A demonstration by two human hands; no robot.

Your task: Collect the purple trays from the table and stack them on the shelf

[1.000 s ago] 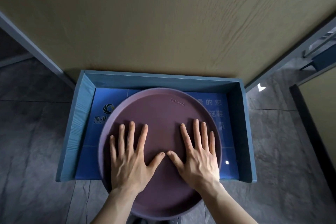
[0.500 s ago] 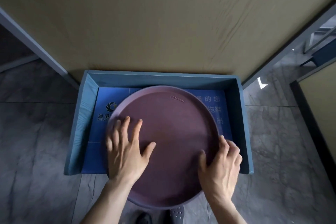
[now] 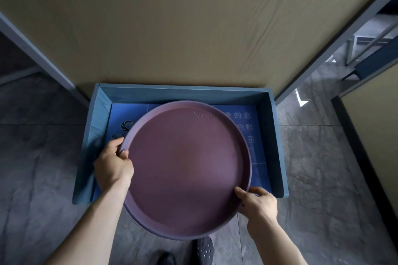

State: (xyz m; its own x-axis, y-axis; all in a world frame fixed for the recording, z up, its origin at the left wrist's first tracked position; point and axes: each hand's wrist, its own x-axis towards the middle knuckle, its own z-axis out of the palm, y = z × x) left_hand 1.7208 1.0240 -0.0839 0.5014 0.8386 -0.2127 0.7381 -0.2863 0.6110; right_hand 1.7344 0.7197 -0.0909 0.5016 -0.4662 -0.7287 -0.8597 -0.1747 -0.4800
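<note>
A large round purple tray lies over the low blue shelf, its near part overhanging the shelf's open front. My left hand grips the tray's left rim, thumb on top. My right hand grips the rim at the lower right. The tray's bare inner face points up. Whether other trays lie beneath it is hidden.
The shelf has raised side and back walls and a blue printed sheet on its floor. A tall wooden panel rises right behind it. Grey tiled floor surrounds the shelf; my dark shoes show below the tray.
Both hands left the tray's flat face, where they lay spread, and moved out to its rim. They now grip the left and lower right edges. The tray shifted slightly toward me.
</note>
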